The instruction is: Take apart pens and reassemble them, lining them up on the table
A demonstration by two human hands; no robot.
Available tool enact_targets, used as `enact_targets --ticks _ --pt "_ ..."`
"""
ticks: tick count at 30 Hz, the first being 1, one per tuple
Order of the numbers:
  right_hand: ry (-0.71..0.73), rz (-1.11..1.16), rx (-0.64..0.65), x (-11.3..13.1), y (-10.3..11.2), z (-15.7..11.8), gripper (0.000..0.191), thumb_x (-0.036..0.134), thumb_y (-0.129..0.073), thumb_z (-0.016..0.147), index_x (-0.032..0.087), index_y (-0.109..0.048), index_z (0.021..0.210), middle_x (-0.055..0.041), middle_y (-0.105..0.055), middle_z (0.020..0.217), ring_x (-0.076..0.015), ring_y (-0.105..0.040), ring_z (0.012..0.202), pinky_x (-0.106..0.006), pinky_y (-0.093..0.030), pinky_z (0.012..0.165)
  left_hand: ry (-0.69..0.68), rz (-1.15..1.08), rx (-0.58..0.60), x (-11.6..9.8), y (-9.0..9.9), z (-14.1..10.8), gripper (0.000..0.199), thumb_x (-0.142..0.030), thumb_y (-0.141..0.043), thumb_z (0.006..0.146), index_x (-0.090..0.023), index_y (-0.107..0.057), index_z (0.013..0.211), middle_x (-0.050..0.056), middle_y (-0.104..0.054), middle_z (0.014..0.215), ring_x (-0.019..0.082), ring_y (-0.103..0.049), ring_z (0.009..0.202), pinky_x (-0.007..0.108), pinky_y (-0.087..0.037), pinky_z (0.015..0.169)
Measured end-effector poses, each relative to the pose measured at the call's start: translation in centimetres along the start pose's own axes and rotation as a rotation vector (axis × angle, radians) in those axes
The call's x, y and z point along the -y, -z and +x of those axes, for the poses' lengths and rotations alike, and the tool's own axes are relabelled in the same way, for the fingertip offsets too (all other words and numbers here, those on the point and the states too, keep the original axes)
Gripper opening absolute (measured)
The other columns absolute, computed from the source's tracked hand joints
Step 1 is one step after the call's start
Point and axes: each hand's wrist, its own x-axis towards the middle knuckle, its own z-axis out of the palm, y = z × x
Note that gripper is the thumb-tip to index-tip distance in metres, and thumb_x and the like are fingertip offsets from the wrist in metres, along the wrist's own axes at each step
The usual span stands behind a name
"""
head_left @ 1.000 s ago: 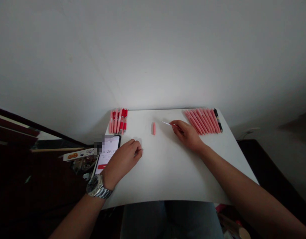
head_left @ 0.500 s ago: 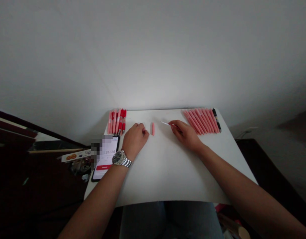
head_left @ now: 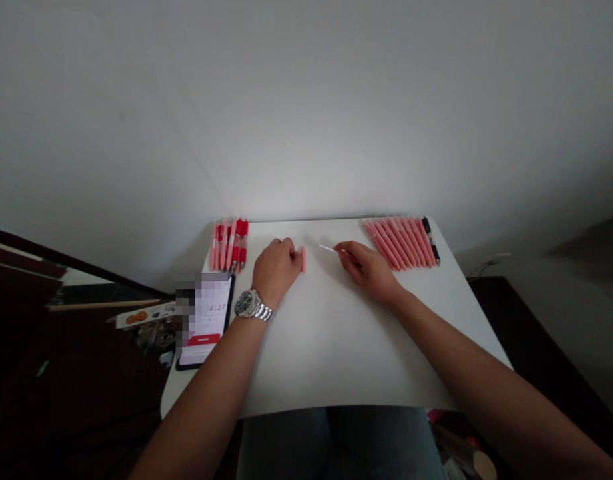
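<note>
My left hand (head_left: 280, 267), with a metal watch on its wrist, is closed at the middle of the white table. Its fingertips are at a short pink barrel (head_left: 303, 260), partly covering it; whether anything else is inside the fist is hidden. To the right, my right hand (head_left: 365, 268) pinches a thin white stick-like refill (head_left: 328, 248) that points left toward the barrel. Several pink pens (head_left: 401, 243) lie side by side at the back right, beside a black pen (head_left: 431, 240). Pink and red pens (head_left: 229, 244) lie at the back left.
A phone (head_left: 204, 333) with a lit screen lies on the left part of the white table (head_left: 331, 360). Behind the table rises a grey wall (head_left: 306, 120). Assorted items (head_left: 154, 333) are on the left, below the table's level.
My left hand has moved right and now reaches the pink barrel, which stood apart from it before. My right hand still holds the white refill. The view has shifted slightly.
</note>
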Motion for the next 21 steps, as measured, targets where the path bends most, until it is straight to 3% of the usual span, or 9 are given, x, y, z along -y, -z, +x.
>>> enact_targets --ticks 10,16,21 --pt "-0.008 -0.006 -0.010 0.2 0.0 0.0 0.023 0.031 -0.047 0.103 0.020 -0.062 0.117 -0.0079 -0.070 0.095 -0.0173 -0.062 0.073 -0.029 -0.047 0.069 -0.007 -0.201 -0.060 1.4 -0.4 0.2 0.014 -0.021 -0.054 0.090 -0.021 -0.057 0.076 0.005 -0.063 0.078 0.022 -0.059 0.074 0.033 -0.040 0.068" --pt "-0.018 -0.007 -0.002 0.1 0.0 0.1 0.022 0.030 -0.047 0.103 0.021 -0.062 0.116 -0.0073 -0.070 0.096 -0.0178 -0.062 0.076 -0.030 -0.047 0.070 -0.004 -0.321 -0.172 2.3 -1.1 0.2 0.009 -0.020 -0.056 0.088 -0.021 -0.059 0.079 0.003 -0.062 0.078 0.019 -0.058 0.071 0.031 -0.039 0.065" --pt "-0.008 0.008 -0.002 0.3 0.0 0.1 0.022 0.029 -0.046 0.104 0.021 -0.061 0.117 -0.0080 -0.070 0.099 -0.0183 -0.064 0.080 -0.030 -0.048 0.072 -0.012 -0.467 -0.271 2.6 -1.6 0.0 0.007 -0.020 -0.055 0.092 -0.020 -0.060 0.087 0.003 -0.063 0.083 0.018 -0.059 0.075 0.031 -0.046 0.071"
